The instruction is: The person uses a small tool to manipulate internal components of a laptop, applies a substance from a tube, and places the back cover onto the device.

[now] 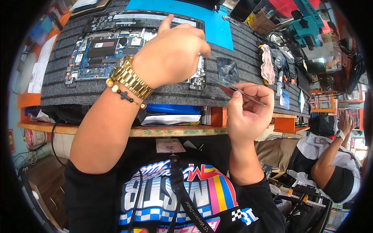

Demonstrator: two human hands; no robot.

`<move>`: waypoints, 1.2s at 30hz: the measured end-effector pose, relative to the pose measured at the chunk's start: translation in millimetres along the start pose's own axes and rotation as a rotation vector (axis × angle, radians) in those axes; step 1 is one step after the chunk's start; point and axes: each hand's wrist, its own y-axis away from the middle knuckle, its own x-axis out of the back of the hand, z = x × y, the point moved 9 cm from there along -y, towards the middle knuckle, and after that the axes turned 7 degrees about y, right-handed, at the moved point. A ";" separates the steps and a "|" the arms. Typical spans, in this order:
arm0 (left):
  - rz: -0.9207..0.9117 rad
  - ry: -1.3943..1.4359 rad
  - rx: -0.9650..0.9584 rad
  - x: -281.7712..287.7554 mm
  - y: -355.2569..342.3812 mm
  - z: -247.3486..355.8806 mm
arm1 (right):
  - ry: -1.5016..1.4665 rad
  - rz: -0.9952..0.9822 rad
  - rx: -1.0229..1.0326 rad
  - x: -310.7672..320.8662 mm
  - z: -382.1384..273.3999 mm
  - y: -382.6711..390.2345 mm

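Right hand (pixel 250 110) closed on thin metal tweezers (pixel 224 85), pinched between thumb and fingers, palm turned up, tips angled left toward the laptop's near right corner; can't tell if the tips hold anything. Left hand (pixel 176 54) stretched over the opened laptop base (pixel 200 79), back of hand up, index extended toward the far edge, other fingers bent; can't tell whether they hold anything or touch the parts below. Left wrist has a gold watch (pixel 136 81) and a beaded bracelet (pixel 124 95) with a dark cross. Laptop base sits in front of the person, internals exposed: blue circuit board (pixel 99 72) on the left, long black battery (pixel 103 24) along the far side. All on a grey striped mat (pixel 54 87). Dark, shiny flat packet (pixel 227 70) just right of the base; bright blue mat (pixel 219 33) beyond. Farther right: crumpled pink cloth (pixel 267 64), cables and small tools near it, teal-bodied device (pixel 305 27) behind. Under the tabletop, a blue item (pixel 175 109) and papers on a shelf. Co-worker (pixel 330 167) at far right, one forearm raised, wearing a wristwatch.
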 end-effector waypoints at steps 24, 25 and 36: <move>-0.101 0.248 -0.169 -14.2 3.1 26.8 | 0.104 0.046 0.159 -18.9 -9.1 7.2; -0.115 0.268 -0.173 -14.8 2.6 27.9 | 0.095 0.064 0.148 -17.8 -7.1 6.6; -0.184 0.302 -0.168 -16.1 1.4 27.1 | 0.040 0.068 0.151 -21.9 -3.5 13.1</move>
